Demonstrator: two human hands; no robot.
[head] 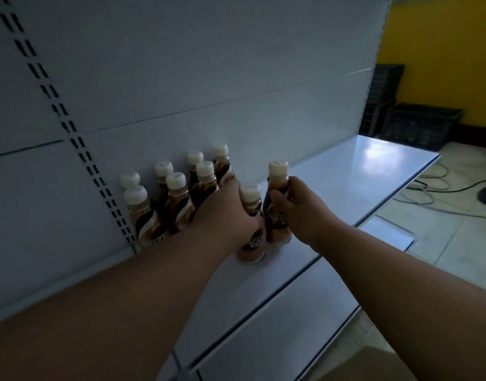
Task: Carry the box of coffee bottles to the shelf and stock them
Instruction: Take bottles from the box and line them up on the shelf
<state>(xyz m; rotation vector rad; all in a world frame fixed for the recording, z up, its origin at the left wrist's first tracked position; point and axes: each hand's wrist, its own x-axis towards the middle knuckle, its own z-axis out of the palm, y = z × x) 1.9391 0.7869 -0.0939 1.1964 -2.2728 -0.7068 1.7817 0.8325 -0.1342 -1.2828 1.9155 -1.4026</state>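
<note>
the left hand (231, 213) grips a coffee bottle (251, 243) standing on the grey shelf (346, 171), and the right hand (299, 207) is wrapped around a second bottle (277, 171) touching it on the right. seven more bottles (176, 193) stand in two rows against the back panel (209, 64), just left of the hands. black crates (418, 125) sit on the floor by the yellow wall (442, 45).

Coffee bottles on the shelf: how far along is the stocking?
Done: seven coffee bottles stand against the back panel of the shelf. In hand: the left hand and right hand each grip one more bottle, setting them beside the group. Left: unclear, since only a corner of the box shows.
</note>
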